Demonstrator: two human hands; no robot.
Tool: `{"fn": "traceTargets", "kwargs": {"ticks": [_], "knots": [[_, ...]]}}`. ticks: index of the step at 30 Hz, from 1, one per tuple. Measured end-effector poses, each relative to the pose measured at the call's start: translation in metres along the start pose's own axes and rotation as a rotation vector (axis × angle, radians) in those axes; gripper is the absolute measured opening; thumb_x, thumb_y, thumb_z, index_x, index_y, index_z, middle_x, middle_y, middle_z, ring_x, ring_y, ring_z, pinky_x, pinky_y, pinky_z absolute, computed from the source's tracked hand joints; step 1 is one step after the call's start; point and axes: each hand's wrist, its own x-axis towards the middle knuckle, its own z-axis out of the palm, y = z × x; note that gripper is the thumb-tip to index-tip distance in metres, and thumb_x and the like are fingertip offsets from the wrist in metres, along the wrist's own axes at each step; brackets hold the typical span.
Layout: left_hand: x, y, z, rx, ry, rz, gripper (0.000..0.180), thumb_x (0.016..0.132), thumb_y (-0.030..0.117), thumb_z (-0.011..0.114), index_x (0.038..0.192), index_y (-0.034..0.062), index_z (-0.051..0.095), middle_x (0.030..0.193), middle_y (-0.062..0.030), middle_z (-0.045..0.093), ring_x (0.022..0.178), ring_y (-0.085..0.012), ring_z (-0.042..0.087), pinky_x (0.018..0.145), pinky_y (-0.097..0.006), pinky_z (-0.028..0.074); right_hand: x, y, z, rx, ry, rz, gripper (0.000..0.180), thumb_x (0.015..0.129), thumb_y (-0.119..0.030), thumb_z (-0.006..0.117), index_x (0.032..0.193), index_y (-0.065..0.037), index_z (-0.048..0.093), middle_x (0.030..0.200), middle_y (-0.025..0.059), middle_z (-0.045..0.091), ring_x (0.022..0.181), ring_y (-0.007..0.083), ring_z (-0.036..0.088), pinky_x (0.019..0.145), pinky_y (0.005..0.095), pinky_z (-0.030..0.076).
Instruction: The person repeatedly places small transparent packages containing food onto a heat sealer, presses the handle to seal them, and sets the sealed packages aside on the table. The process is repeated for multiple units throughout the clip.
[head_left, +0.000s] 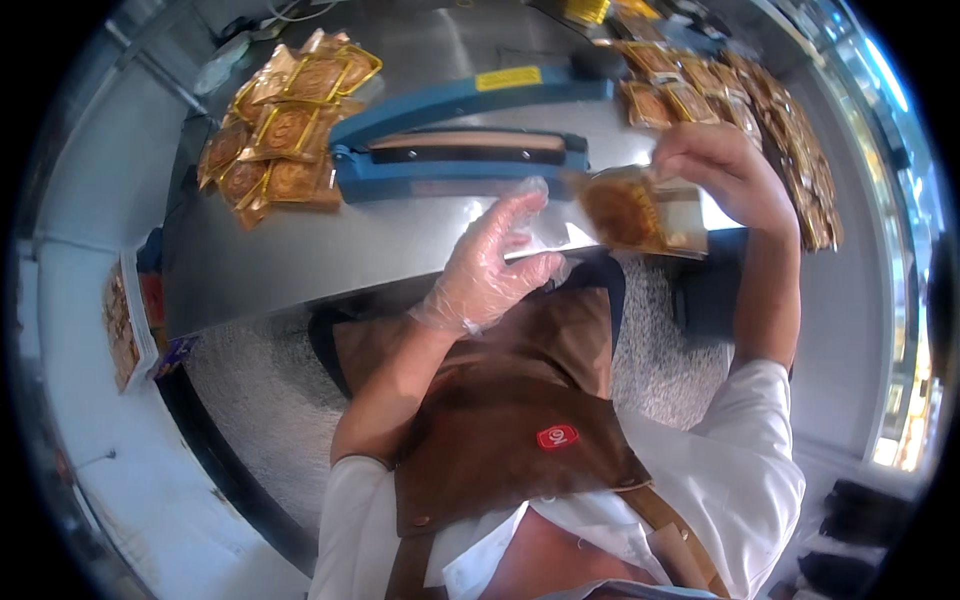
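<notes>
My right hand, bare, pinches the upper right edge of a clear bag with a round brown pastry inside, held over the table's near edge and slightly blurred. My left hand wears a thin clear plastic glove. Its fingers are apart with nothing in them, just left of the bag. A blue bag sealer lies beyond both hands, its long lever arm raised above the sealing bar. The bag's left edge comes near the sealer's right end.
Gold-trimmed pastry packets are heaped left of the sealer. More packets lie at the back right, with long rows along the right side. All rest on a metal table. A white tray stands lower at the left.
</notes>
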Motion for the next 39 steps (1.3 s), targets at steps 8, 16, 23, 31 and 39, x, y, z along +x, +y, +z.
{"fn": "traceTargets", "kwargs": {"ticks": [8,16,23,31,39], "knots": [[-0.017,0.026,0.008,-0.033,-0.194,-0.247,0.066,0.085,0.010,0.084,0.141,-0.0011,0.051,0.133,-0.0083,0.059,0.119,-0.0151,0.057,0.102,-0.032,0.048,0.010,-0.042,0.041,0.207,-0.153,-0.151,0.014,0.096,-0.011,0.066,0.092,0.002,0.066,0.085,0.0123,0.069,0.081,0.0289,0.068,0.075,0.0358,0.052],[-0.031,0.029,0.015,-0.252,-0.204,-0.448,0.045,0.092,0.015,0.077,0.129,-0.0008,0.058,0.112,-0.0060,0.067,0.091,-0.0087,0.063,0.070,-0.022,0.053,0.021,-0.042,0.069,0.248,-0.115,-0.065,0.022,0.103,-0.019,0.061,0.108,0.001,0.067,0.096,0.0099,0.072,0.085,0.0212,0.069,0.079,0.0332,0.054],[-0.037,0.030,0.012,-0.369,0.017,-0.345,0.052,0.091,0.025,0.078,0.131,0.0012,0.055,0.110,-0.0067,0.070,0.088,-0.0130,0.070,0.057,-0.022,0.057,-0.027,-0.020,0.113,0.697,0.413,0.298,0.044,0.098,-0.032,0.069,0.122,0.004,0.065,0.099,0.0087,0.070,0.090,0.0135,0.067,0.080,0.0284,0.056],[-0.033,0.030,0.006,-0.329,0.044,-0.322,0.047,0.094,0.024,0.073,0.132,0.0021,0.054,0.112,-0.0069,0.068,0.089,-0.0138,0.070,0.058,-0.022,0.058,-0.011,-0.029,0.174,0.847,0.425,0.646,0.037,0.097,-0.031,0.069,0.112,0.003,0.069,0.098,0.0041,0.069,0.090,0.0090,0.059,0.081,0.0242,0.048],[-0.035,0.024,-0.003,-0.353,0.122,-0.332,0.047,0.098,0.026,0.068,0.133,0.0003,0.051,0.115,-0.0104,0.067,0.092,-0.0184,0.072,0.063,-0.026,0.063,0.004,-0.048,0.183,0.968,0.534,0.616,0.033,0.100,-0.030,0.064,0.109,0.001,0.070,0.097,0.0038,0.070,0.092,0.0094,0.060,0.082,0.0263,0.050]]}}
